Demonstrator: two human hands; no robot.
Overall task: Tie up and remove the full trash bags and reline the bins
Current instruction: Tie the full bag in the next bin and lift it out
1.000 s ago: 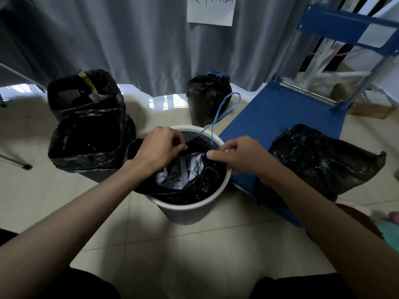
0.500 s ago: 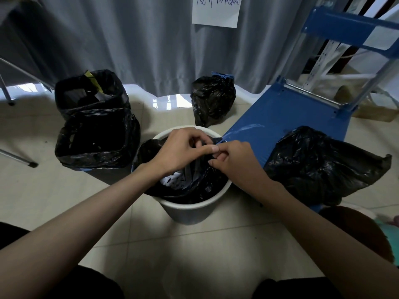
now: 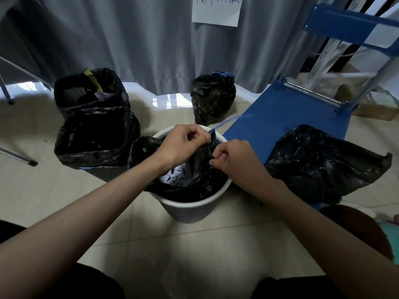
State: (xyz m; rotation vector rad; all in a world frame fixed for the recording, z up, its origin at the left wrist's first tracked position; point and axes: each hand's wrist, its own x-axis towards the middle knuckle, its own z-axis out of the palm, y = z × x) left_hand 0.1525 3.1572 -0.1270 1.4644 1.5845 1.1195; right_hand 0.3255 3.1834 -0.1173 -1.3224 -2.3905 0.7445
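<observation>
A grey curtain [image 3: 129, 39] fills the back of the view, and its foot meets the tiled floor [image 3: 194, 244]. To the right lies a blue platform cart [image 3: 287, 113], its handle frame cut off by the top and right edges. A loose black bag [image 3: 319, 162] is slumped on the cart's near end. On the left stand two bins lined with black bags [image 3: 95, 134], one behind the other; the rear one holds scraps too dim to name. A tied black bag [image 3: 212, 97] with a blue bow on top sits by the curtain.

In the middle is a white round bin [image 3: 190, 209] with a black trash bag [image 3: 190, 188] inside, white paper showing in its mouth. The left hand [image 3: 183, 145] pinches the gathered bag edge and a blue drawstring [image 3: 224, 121] at the far rim. The string runs off toward the cart, blurred. The right hand [image 3: 235, 160] is curled, pinching a fold of the same bag just beside the left. How the string loops is hidden by the fingers.

A white paper sheet [image 3: 217, 10] hangs on the curtain, with blue handwriting cut off at the top and unreadable.
</observation>
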